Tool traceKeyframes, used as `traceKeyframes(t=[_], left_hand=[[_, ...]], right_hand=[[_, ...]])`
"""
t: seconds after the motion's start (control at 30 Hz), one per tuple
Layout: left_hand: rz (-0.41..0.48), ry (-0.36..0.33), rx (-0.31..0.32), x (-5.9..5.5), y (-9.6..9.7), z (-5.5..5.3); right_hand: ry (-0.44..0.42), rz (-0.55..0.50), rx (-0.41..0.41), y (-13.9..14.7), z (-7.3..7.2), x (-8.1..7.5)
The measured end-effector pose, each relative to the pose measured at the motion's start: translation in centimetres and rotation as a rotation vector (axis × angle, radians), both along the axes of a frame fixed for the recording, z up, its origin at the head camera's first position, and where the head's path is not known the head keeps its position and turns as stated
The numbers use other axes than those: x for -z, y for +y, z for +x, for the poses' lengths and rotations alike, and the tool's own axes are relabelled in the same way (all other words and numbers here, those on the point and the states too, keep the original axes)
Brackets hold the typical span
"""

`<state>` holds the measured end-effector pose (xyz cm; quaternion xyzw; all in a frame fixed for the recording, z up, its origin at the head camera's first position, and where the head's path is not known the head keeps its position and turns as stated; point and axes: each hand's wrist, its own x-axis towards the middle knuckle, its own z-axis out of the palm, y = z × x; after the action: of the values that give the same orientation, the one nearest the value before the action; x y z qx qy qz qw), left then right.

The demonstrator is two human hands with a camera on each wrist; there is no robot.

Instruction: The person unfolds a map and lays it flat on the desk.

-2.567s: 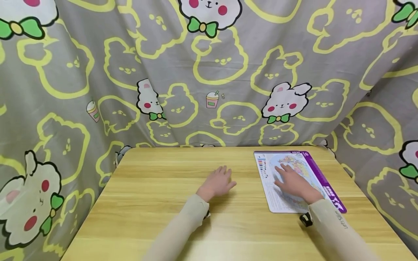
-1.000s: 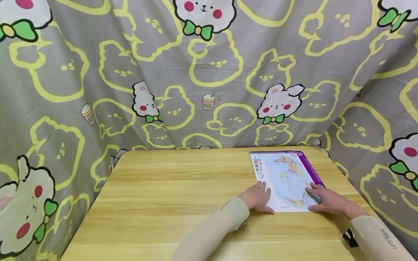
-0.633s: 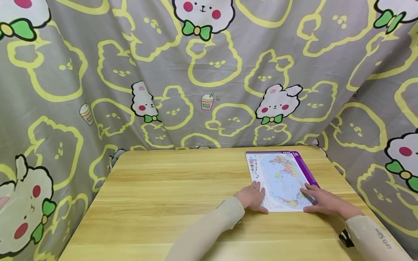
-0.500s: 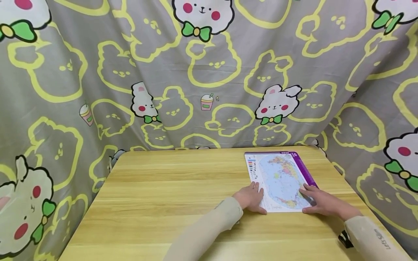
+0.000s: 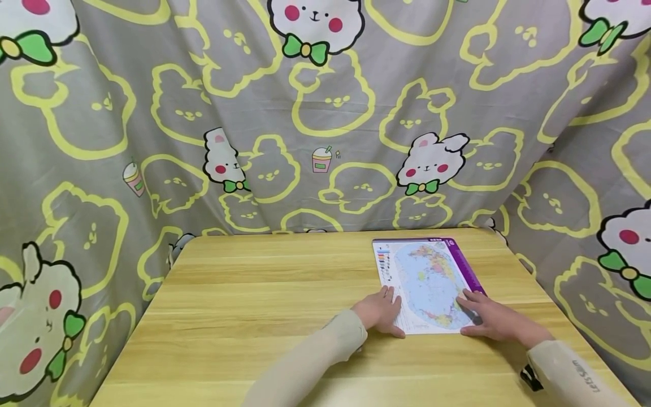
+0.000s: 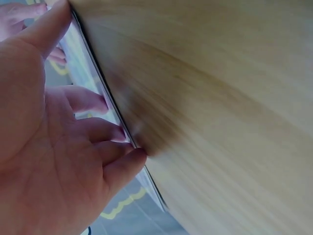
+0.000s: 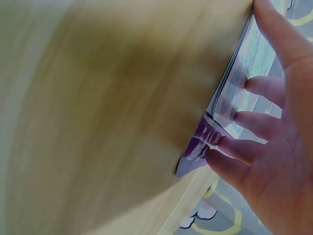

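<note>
A thin world map sheet (image 5: pixel 426 282) with a purple strip along its right side lies flat on the wooden table (image 5: pixel 244 305), right of the middle. My left hand (image 5: pixel 378 311) touches its near left part, thumb at the near edge. In the left wrist view, the fingertips of the left hand (image 6: pixel 63 142) rest along the sheet's edge, slightly bent. My right hand (image 5: pixel 493 321) covers the near right corner. The right wrist view has the fingertips of the right hand (image 7: pixel 274 142) spread on the sheet, touching the purple strip (image 7: pixel 198 144).
A grey curtain (image 5: pixel 274 102) with yellow outlines and cartoon rabbits hangs behind the table and at both sides. The table's far edge runs just beyond the map, and its right edge slopes past my right arm.
At first both hands were apart, the right one over the map and the left over bare table. Both then came to the map's sides, and it has slid left with them.
</note>
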<state>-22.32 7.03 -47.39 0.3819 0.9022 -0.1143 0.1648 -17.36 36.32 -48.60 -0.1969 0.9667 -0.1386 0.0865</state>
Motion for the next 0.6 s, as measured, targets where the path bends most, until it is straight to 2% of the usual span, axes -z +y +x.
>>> traceKeyframes(t=[0.6], left_hand=[[0.032,-0.017,-0.042,0.0,-3.2,0.5]], right_hand=[[0.048,0.034,-0.054,-3.4,-0.5,-0.2]])
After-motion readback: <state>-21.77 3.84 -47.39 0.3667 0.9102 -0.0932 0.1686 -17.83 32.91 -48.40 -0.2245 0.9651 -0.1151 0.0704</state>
